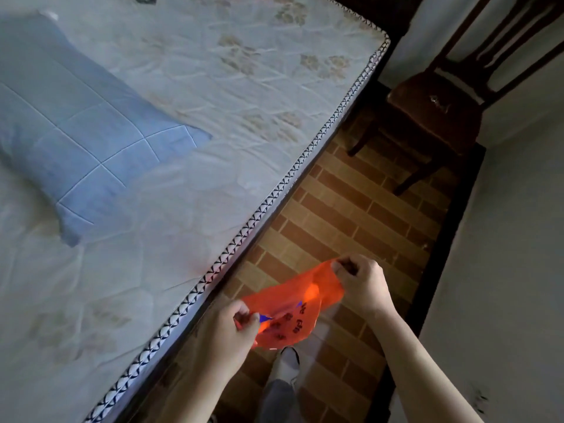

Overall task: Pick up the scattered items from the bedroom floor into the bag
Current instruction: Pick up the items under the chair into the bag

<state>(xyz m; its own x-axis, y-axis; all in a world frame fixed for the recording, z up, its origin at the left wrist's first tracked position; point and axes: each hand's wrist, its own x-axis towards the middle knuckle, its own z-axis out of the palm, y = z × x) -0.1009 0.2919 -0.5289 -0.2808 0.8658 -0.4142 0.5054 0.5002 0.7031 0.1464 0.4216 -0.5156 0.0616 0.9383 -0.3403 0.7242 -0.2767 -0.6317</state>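
— Where is the bag [293, 312]?

— Between your hands, above the tiled floor [351, 203] beside the bed [213, 117]. Your left hand [235, 331] pinches one edge, your right hand [360, 282] pinches the opposite upper edge.

— How will it handle?

— It looks like thin orange plastic: light, limp, probably slippery, so it will likely sag shut. Grip the rim on both sides and pull apart to open the mouth.

— Any items?

— None visible on this floor strip; only a chair [439, 108] ahead and a pillow [76, 132] on the bed.
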